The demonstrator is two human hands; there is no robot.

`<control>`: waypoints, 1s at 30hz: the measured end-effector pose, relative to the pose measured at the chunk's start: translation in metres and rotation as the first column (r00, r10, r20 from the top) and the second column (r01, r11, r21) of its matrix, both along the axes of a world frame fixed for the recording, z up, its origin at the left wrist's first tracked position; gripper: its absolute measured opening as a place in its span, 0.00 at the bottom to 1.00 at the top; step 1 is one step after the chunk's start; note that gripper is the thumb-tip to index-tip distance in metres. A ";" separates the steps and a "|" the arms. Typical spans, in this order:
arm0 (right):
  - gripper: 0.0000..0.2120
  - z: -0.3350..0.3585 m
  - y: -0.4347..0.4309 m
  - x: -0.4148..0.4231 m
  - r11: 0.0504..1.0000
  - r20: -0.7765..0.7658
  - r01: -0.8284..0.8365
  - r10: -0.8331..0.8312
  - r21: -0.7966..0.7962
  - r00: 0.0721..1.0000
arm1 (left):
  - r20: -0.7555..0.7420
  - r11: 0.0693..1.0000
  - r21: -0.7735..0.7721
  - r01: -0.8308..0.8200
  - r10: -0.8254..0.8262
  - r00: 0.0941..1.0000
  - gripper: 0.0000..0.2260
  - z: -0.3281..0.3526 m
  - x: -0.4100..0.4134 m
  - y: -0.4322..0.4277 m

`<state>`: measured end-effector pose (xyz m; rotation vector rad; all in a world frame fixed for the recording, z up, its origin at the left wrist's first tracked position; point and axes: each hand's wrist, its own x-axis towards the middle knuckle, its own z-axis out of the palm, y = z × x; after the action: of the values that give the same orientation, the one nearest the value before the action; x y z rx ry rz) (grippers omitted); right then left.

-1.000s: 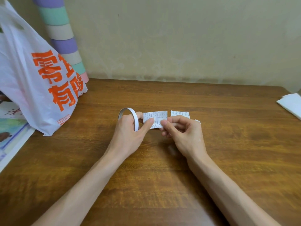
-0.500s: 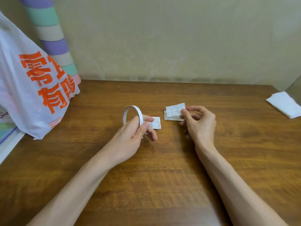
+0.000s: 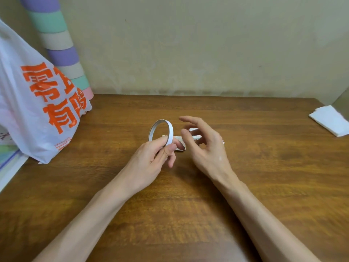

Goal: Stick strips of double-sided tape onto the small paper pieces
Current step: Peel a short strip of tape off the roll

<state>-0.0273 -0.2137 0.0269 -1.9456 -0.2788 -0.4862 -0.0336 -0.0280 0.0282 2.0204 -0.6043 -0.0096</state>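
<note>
We hold the roll of double-sided tape in our left hand.
Its grip pinches the roll so it stands upright. Our right hand is loose, its grip holding nothing, over the small paper pieces lying flat on the tabletop between our hands.

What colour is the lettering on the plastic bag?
Orange, on the white bag; head view shows it.

Your right hand has released the paper piece it pinched half a second ago, leaving it on the counter, and swung back, fingers spread, toward the tape roll.
</note>
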 end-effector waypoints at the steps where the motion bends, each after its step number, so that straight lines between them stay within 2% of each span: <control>1: 0.14 0.000 0.003 -0.002 0.999 0.031 -0.044 0.044 -0.002 0.999 | 0.005 1.000 0.018 0.004 -0.004 1.000 0.12 -0.001 0.001 0.001; 4: 0.14 -0.005 0.006 -0.004 0.995 0.136 -0.055 0.066 -0.085 0.989 | 0.012 0.999 0.043 0.003 -0.003 1.000 0.13 -0.001 0.001 0.001; 10: 0.10 -0.011 0.003 -0.005 0.969 0.320 0.099 -0.023 -0.224 0.947 | 0.018 0.999 0.017 0.029 -0.030 0.999 0.11 0.001 -0.003 0.000; 16: 0.09 -0.009 0.008 -0.010 0.952 0.406 0.130 -0.007 -0.277 0.914 | 0.026 1.000 0.002 0.020 -0.020 0.999 0.13 0.004 -0.004 0.001; 18: 0.10 -0.009 0.010 -0.012 0.954 0.408 0.119 0.003 -0.275 0.913 | 0.009 1.000 -0.006 0.028 -0.028 1.000 0.10 0.002 -0.003 0.002; 24: 0.08 -0.006 0.013 -0.016 0.973 0.340 0.051 0.030 -0.226 0.940 | -0.026 0.999 0.001 0.034 -0.034 0.999 0.11 0.001 -0.003 0.004; 30: 0.06 -0.001 0.013 -0.017 0.999 0.201 -0.018 0.011 0.032 0.979 | 0.045 1.000 0.005 -0.001 0.000 0.999 0.12 0.002 -0.001 0.005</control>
<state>-0.0438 -0.2009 0.0255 -1.8625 -0.4107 -0.6758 -0.0348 -0.0233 0.0299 2.0303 -0.6327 0.0344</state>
